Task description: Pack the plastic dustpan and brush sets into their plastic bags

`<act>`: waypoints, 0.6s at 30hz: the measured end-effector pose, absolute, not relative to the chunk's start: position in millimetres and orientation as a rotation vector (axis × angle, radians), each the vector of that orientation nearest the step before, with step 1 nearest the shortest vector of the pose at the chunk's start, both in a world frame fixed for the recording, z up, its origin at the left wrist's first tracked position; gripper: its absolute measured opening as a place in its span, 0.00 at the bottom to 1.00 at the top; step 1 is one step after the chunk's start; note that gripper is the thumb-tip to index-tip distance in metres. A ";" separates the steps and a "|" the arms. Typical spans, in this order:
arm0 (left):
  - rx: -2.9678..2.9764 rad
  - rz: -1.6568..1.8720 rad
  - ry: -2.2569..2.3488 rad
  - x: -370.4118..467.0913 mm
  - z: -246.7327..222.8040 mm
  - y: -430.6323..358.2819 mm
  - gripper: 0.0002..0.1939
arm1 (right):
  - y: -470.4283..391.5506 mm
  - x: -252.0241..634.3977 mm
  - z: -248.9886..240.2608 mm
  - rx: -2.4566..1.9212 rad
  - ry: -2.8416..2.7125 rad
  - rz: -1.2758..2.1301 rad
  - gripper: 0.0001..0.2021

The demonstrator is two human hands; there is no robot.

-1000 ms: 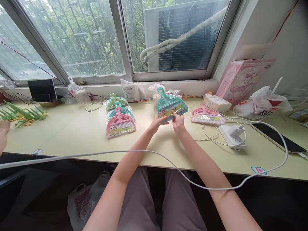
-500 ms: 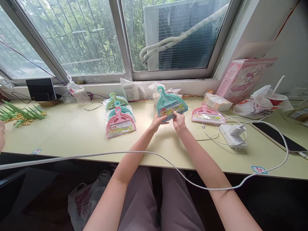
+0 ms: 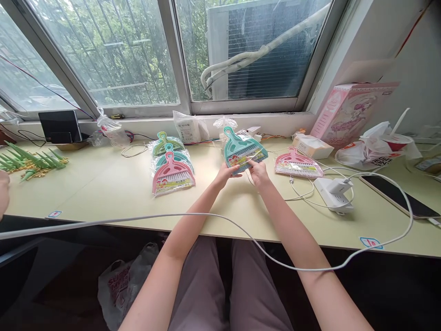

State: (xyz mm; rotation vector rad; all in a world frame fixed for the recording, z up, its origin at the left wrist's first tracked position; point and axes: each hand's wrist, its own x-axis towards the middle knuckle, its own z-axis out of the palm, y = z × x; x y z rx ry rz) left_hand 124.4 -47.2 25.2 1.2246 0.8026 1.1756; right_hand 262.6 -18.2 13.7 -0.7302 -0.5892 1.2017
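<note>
Both hands hold a teal dustpan-and-brush set in clear wrapping, tilted above the table. My left hand grips its lower left edge, and my right hand grips the lower right, fingers closed on it. To the left, a wrapped pink set lies overlapping another teal set and a green one. On the right lies a second wrapped pink set, flat on the table.
A white cable arcs across my forearms. At right are a power strip, a phone, a tissue box and a pink box. Another person's hand shows at the left edge, near green plants.
The teal set in my hands has tipped back slightly, its handle a little lower. Both hands keep their hold.
</note>
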 end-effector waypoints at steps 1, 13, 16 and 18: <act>1.225 1.173 0.802 124.5 25.2 -47.4 0.28 | -18.5 262.6 13.4 -0.733 -0.599 1.205 0.13; 1.201 1.193 0.809 124.5 24.7 -46.7 0.29 | -21.0 253.7 12.0 -0.754 -0.496 1.185 0.14; 1.205 1.194 0.816 125.1 24.1 -46.1 0.28 | -22.5 254.3 12.2 -0.751 -0.492 1.180 0.15; 1.199 1.199 0.816 125.7 24.1 -46.3 0.27 | -22.9 254.9 11.9 -0.750 -0.502 1.180 0.16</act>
